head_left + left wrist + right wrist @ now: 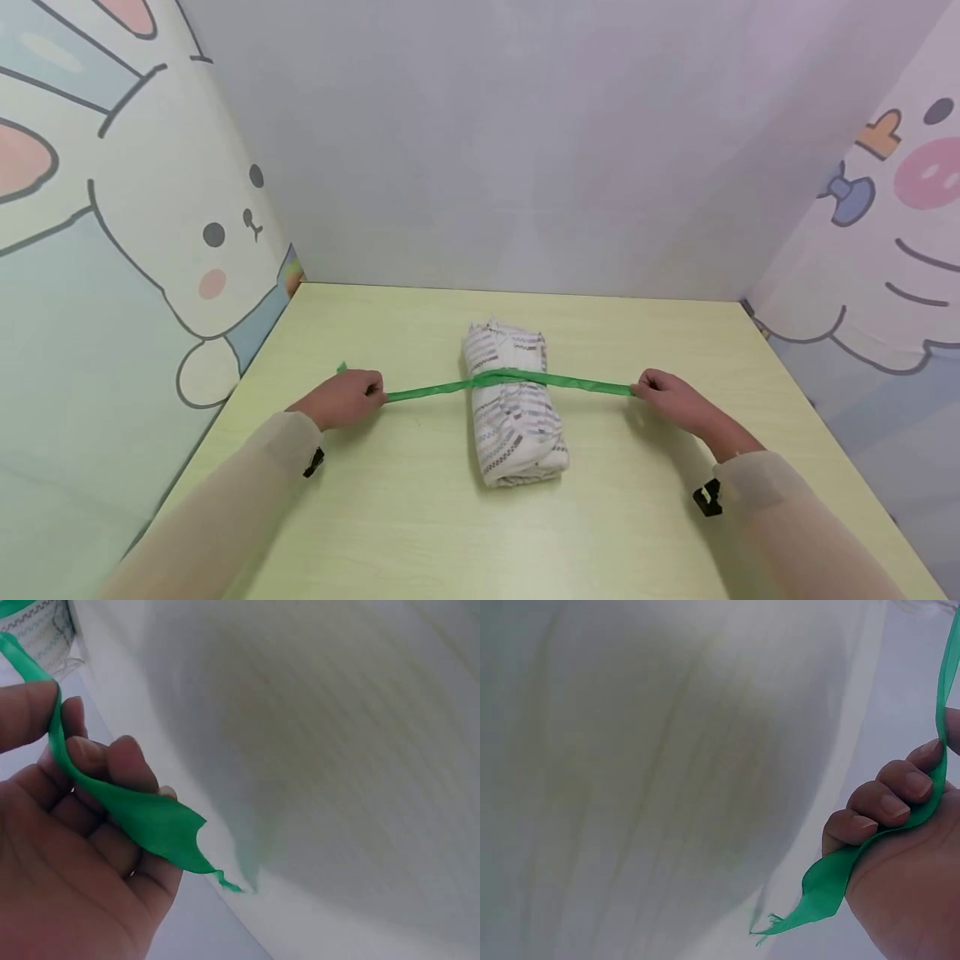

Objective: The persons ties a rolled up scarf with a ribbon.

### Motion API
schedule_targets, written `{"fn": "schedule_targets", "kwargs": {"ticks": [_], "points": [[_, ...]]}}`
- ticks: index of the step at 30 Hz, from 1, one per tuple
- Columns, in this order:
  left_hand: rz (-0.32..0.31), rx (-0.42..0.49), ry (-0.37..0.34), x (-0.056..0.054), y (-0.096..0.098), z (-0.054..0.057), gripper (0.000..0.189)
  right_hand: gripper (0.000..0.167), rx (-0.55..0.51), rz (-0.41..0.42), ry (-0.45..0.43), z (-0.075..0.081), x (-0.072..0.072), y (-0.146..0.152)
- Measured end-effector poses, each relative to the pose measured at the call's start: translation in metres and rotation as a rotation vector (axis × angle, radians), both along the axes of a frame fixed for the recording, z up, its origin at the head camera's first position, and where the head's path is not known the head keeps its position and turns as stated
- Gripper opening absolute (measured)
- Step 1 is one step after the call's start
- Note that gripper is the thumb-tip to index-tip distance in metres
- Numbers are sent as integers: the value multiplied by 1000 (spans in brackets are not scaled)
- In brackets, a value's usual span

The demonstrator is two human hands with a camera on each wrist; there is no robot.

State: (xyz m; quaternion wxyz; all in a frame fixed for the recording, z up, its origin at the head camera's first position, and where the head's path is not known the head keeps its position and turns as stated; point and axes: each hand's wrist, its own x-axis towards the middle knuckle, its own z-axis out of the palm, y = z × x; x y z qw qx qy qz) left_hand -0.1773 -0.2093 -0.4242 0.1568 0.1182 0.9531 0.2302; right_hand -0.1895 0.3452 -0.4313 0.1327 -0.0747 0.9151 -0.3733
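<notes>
A folded bundle of white patterned cloth [517, 429] lies lengthwise on the table. Round its middle runs a green ribbon [585, 383], crossed on top and stretched out straight to both sides. My left hand [348, 398] grips one end, pinching it between thumb and fingers. In the left wrist view the ribbon's loose tip [161, 829] lies across the curled fingers. My right hand [675, 402] pinches the other end on the far side of the bundle. The right wrist view shows that frayed tip [825, 889] hanging out past the fingers and palm.
The pale wooden table [600, 533] meets a plain light wall [487, 150] at the back. Side panels with a cartoon rabbit [172, 208] and a cartoon pig [885, 250] border it left and right. Small black pieces show at both cuffs.
</notes>
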Motion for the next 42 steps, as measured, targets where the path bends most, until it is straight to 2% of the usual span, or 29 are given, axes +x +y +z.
{"fn": "schedule_targets", "kwargs": {"ticks": [3, 8, 11, 18, 22, 27, 31, 33, 39, 42], "points": [[13, -7, 19, -2, -8, -4, 26, 27, 24, -1, 4, -1, 1, 3], [25, -31, 37, -2, -18, -4, 32, 28, 63, -7, 4, -4, 1, 11], [15, -3, 26, 0, -22, -6, 31, 29, 65, -9, 3, -7, 1, 14], [-24, 84, 18, 0, -24, -8, 15, 29, 38, -9, -28, -9, 0, 17], [-2, 75, 17, 0, -23, -8, 16, 27, 15, -9, -34, -7, 1, 18], [29, 14, 4, 0, -17, -5, 19, 26, 27, 11, -41, -8, -1, 20], [22, -10, 17, -1, -11, -6, 17, 24, 85, 24, -47, -12, -3, 14], [18, -27, 16, -1, -7, -8, 16, 22, 151, 42, -27, -13, -3, 9], [7, -83, 52, 1, 2, -8, 12, 22, 389, 111, 113, -10, 0, -6], [22, -87, 74, 1, 7, -3, 20, 29, 429, 127, 178, -5, 2, -13]]}}
